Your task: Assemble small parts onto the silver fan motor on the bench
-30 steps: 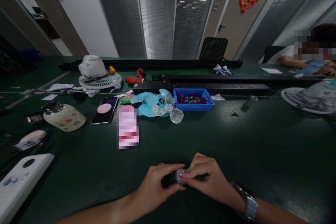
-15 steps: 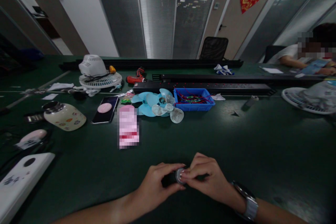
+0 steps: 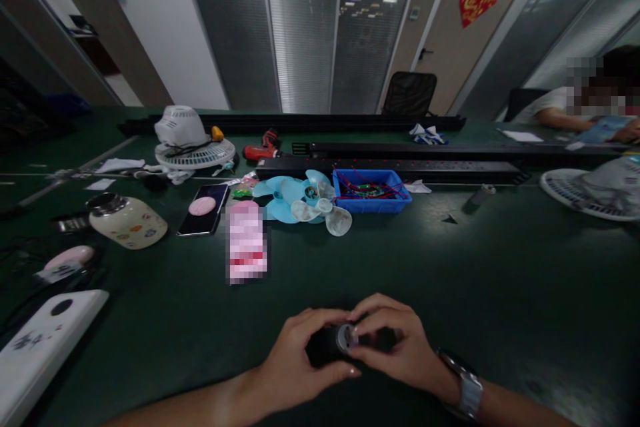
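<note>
A small dark cylinder with a grey metal round end [image 3: 345, 339] sits between my two hands, low in the middle of the view. It looks like a small motor, but its body is mostly in shadow. My left hand [image 3: 299, 353] curves around it from the left, index finger above and thumb below; the other fingers are hidden. From the right, my right hand [image 3: 397, 333] pinches at the grey end with thumb and fingertips. A wristwatch [image 3: 467, 387] is on my right wrist.
Ahead lie pale blue fan blades [image 3: 285, 197], a blue bin [image 3: 373, 203] of wires and a pink packet [image 3: 247, 240]. A phone [image 3: 215, 213], a bottle [image 3: 133, 223] and a white box [image 3: 50, 347] are leftward. A small cylinder [image 3: 483, 195] stands right; a person [image 3: 555, 107] sits beyond.
My left thumb has moved slightly down and away from the grey end. My right fingers have spread a little around its rim, so more of it shows.
</note>
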Action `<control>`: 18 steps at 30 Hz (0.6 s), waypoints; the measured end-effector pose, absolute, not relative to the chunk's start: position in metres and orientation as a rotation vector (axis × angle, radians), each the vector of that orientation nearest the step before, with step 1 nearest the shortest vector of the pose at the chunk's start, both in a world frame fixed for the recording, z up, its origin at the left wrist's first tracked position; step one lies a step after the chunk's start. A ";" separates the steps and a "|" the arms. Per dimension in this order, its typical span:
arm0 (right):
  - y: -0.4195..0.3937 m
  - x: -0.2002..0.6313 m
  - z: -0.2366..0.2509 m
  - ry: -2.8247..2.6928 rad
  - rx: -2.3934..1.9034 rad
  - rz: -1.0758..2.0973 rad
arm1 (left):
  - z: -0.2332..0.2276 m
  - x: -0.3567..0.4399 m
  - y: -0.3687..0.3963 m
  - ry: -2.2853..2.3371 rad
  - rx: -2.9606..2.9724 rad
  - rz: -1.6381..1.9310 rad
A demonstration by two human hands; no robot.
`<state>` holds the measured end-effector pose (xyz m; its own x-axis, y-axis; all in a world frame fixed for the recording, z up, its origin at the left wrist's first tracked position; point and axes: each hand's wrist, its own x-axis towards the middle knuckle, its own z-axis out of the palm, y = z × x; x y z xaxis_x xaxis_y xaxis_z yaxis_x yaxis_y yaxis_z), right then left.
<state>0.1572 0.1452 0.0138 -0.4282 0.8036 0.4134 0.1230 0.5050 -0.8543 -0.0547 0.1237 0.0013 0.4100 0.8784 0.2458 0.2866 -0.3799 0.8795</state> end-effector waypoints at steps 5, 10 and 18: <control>0.150 0.160 0.003 -1.745 -0.953 1.125 | 0.010 -0.056 0.123 0.910 1.867 1.045; 0.152 0.167 0.009 -1.916 -0.839 1.336 | 0.010 -0.057 0.125 0.871 1.930 0.991; 0.151 0.162 0.010 -2.165 -0.855 1.167 | 0.005 -0.056 0.126 1.018 1.980 0.948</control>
<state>0.1623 0.1509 0.0098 -0.6584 0.7371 0.1523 0.2780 0.4261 -0.8609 -0.0563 0.1257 0.0051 0.4217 0.8614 0.2832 0.3435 -0.4408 0.8293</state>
